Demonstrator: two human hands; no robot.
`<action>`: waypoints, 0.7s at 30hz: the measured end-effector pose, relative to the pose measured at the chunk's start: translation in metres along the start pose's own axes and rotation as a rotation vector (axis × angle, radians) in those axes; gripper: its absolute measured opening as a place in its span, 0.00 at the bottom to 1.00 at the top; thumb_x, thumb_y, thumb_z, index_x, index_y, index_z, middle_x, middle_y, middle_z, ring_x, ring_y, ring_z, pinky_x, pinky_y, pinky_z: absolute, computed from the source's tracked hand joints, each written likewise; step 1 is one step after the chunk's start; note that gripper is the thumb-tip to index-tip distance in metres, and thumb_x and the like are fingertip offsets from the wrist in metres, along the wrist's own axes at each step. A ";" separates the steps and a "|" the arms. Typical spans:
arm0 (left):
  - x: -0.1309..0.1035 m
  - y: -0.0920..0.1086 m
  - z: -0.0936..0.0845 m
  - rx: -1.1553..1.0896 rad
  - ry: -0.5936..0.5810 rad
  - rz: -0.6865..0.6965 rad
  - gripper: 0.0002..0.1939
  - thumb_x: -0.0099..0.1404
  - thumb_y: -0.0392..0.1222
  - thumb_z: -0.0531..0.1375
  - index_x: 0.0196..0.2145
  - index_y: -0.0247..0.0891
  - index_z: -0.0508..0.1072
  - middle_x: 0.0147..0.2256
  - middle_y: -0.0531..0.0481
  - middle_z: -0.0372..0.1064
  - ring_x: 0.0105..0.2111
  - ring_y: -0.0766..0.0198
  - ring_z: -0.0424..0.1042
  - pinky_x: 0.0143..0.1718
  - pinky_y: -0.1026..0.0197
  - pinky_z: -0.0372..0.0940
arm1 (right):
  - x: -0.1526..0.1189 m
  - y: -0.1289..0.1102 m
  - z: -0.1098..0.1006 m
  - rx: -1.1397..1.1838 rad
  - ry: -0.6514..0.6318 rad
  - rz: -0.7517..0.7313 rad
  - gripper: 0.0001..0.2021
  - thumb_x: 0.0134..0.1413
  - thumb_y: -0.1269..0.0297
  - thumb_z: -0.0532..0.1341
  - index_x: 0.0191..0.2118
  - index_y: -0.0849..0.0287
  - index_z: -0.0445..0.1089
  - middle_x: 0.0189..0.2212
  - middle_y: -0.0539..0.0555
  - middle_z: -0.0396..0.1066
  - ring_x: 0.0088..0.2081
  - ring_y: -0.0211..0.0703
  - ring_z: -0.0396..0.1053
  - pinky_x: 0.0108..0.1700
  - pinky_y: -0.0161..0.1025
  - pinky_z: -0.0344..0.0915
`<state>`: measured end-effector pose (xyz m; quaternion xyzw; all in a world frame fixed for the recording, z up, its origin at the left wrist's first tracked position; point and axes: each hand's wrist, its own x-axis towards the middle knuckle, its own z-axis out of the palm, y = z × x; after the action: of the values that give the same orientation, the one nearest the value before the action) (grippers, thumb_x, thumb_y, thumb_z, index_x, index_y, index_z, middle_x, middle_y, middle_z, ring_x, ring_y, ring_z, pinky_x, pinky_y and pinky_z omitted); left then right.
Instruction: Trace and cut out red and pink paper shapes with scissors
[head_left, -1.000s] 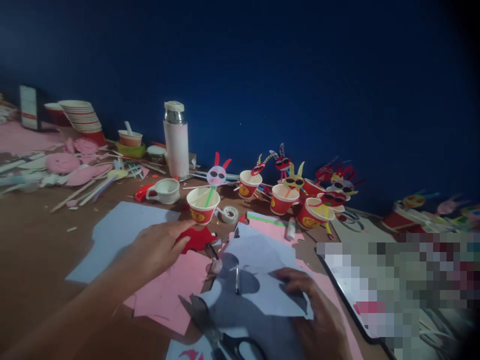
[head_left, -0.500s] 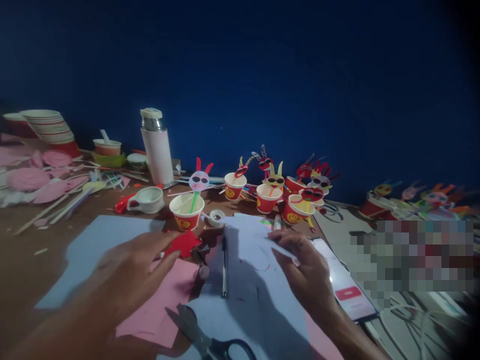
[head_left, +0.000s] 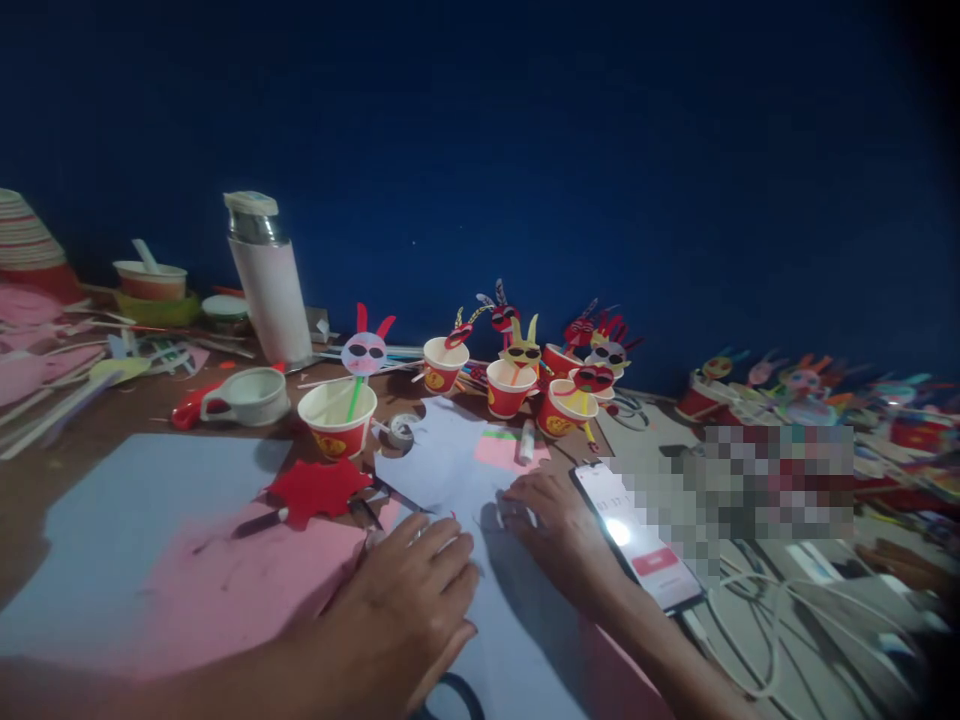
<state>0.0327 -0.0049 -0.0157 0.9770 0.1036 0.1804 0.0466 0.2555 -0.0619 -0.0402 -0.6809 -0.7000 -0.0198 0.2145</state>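
Covering part of the pale bluish-white paper at the lower centre of the frame, the left hand is showing its back, its fingers bending loosely close together; whether they are gripping anything cannot be told. The right hand, right of centre, is resting its slightly curled, parted fingers on the same paper, with no object showing in its grasp. A black scissor-handle loop is peeking out below the left hand. Left of centre, a spiky red cutout is lying above a pink paper sheet. Above it, a red-and-yellow paper cup is holding a rabbit-faced figure on a green straw. A lit smartphone is lying just beside the right forearm.
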 end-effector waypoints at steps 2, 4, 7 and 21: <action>0.006 0.000 0.012 0.026 -0.030 -0.021 0.17 0.65 0.50 0.53 0.43 0.36 0.71 0.49 0.41 0.68 0.50 0.50 0.64 0.53 0.47 0.53 | -0.003 0.000 -0.001 -0.074 -0.047 0.048 0.08 0.52 0.72 0.61 0.39 0.57 0.72 0.35 0.55 0.72 0.40 0.49 0.68 0.43 0.46 0.64; 0.010 -0.002 0.021 0.042 -0.082 -0.044 0.20 0.66 0.52 0.51 0.45 0.34 0.71 0.52 0.40 0.66 0.52 0.49 0.62 0.54 0.46 0.51 | -0.004 -0.004 -0.001 -0.137 -0.072 0.091 0.07 0.52 0.71 0.61 0.38 0.57 0.72 0.34 0.55 0.71 0.39 0.49 0.67 0.42 0.45 0.63; 0.013 -0.006 0.029 0.053 -0.139 -0.038 0.23 0.67 0.52 0.49 0.50 0.33 0.68 0.55 0.39 0.62 0.55 0.47 0.59 0.54 0.45 0.50 | -0.006 -0.011 0.000 -0.180 -0.121 0.111 0.08 0.52 0.70 0.62 0.39 0.55 0.72 0.34 0.54 0.71 0.39 0.50 0.67 0.41 0.45 0.61; 0.014 -0.016 0.042 0.022 -0.242 -0.119 0.30 0.68 0.56 0.44 0.55 0.31 0.65 0.59 0.38 0.56 0.56 0.43 0.57 0.51 0.42 0.49 | -0.008 -0.010 0.010 -0.071 -0.089 0.134 0.05 0.53 0.67 0.61 0.36 0.56 0.73 0.31 0.53 0.70 0.37 0.48 0.65 0.39 0.44 0.55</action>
<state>0.0579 0.0114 -0.0518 0.9842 0.1568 0.0570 0.0585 0.2426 -0.0672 -0.0492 -0.7336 -0.6605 0.0003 0.1598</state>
